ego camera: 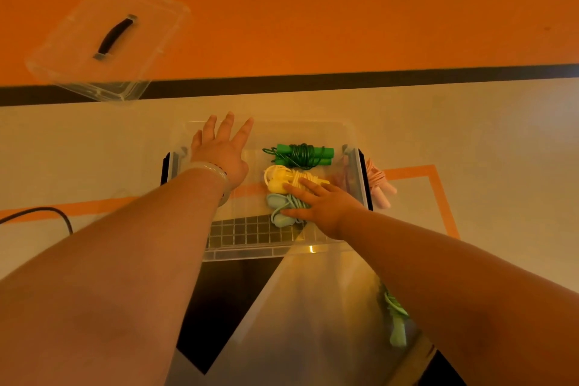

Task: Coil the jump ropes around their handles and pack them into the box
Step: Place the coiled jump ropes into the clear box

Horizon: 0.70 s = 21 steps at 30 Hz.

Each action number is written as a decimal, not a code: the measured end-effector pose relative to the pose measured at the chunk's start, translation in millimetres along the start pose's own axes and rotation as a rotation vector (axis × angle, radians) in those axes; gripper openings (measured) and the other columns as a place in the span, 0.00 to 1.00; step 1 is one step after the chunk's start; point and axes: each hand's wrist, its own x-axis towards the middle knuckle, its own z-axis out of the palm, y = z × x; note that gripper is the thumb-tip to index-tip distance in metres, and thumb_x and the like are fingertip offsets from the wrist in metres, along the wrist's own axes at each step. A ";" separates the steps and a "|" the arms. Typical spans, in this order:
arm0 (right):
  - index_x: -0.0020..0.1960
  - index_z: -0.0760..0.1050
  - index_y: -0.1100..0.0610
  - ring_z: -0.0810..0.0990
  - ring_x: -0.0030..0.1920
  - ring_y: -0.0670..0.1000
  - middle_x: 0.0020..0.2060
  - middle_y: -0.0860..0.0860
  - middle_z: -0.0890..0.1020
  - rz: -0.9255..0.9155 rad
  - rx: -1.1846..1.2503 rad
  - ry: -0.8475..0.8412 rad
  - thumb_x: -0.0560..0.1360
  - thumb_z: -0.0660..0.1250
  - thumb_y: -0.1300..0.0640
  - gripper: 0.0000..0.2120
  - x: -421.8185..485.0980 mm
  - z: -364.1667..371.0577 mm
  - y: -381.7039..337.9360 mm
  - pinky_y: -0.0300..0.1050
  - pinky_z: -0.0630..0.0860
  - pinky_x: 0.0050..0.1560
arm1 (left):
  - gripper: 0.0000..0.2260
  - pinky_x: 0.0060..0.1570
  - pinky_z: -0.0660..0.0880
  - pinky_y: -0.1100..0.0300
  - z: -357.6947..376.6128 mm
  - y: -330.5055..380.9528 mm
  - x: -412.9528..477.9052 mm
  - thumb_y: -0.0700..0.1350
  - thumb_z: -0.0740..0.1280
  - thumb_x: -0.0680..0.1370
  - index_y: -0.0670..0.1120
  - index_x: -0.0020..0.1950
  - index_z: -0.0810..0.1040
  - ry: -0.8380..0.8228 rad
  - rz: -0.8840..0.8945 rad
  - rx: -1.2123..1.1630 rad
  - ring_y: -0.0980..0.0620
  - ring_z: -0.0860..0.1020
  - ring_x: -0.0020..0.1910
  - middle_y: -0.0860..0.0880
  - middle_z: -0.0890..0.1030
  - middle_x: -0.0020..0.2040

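A clear plastic box stands on the floor in front of me. Inside it lie three coiled jump ropes: a dark green one at the far side, a yellow one in the middle and a pale blue one nearest me. My right hand rests flat on the blue and yellow ropes, fingers spread. My left hand hovers open over the box's far left corner. A pink coiled rope lies outside the box on its right. A light green rope shows under my right forearm.
The box's clear lid with a black handle lies at the far left on the orange floor. A black cable curves in from the left. Orange tape lines mark the pale floor by the box.
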 end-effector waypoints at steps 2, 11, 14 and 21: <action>0.77 0.43 0.37 0.35 0.77 0.58 0.76 0.49 0.33 -0.004 -0.005 -0.013 0.79 0.64 0.60 0.40 -1.2 -0.5 -0.1 0.60 0.47 0.75 | 0.34 0.74 0.46 0.46 0.8 0.3 0.1 0.49 0.59 0.80 0.59 0.78 0.39 0.008 0.000 -0.001 0.43 0.40 0.77 0.50 0.40 0.79; 0.76 0.45 0.35 0.34 0.76 0.59 0.76 0.48 0.32 -0.010 0.064 -0.054 0.80 0.62 0.62 0.38 -6.1 -5.1 -1.1 0.63 0.49 0.75 | 0.35 0.74 0.43 0.45 2.4 -3.8 -5.2 0.47 0.58 0.80 0.59 0.77 0.36 -0.038 0.029 0.026 0.44 0.37 0.77 0.49 0.35 0.78; 0.76 0.48 0.37 0.37 0.77 0.58 0.77 0.47 0.36 0.021 0.125 -0.016 0.80 0.60 0.63 0.36 -11.8 -7.0 -1.3 0.60 0.51 0.75 | 0.36 0.74 0.42 0.45 5.0 0.4 -13.3 0.46 0.58 0.80 0.59 0.77 0.35 -0.052 0.030 0.039 0.44 0.36 0.77 0.48 0.34 0.78; 0.66 0.74 0.57 0.72 0.66 0.64 0.66 0.60 0.75 0.350 0.458 0.737 0.73 0.69 0.64 0.22 -50.9 7.7 -20.1 0.65 0.72 0.62 | 0.37 0.75 0.42 0.45 -1.7 20.8 -36.0 0.55 0.59 0.80 0.58 0.77 0.35 -0.088 0.078 0.038 0.43 0.36 0.77 0.47 0.34 0.78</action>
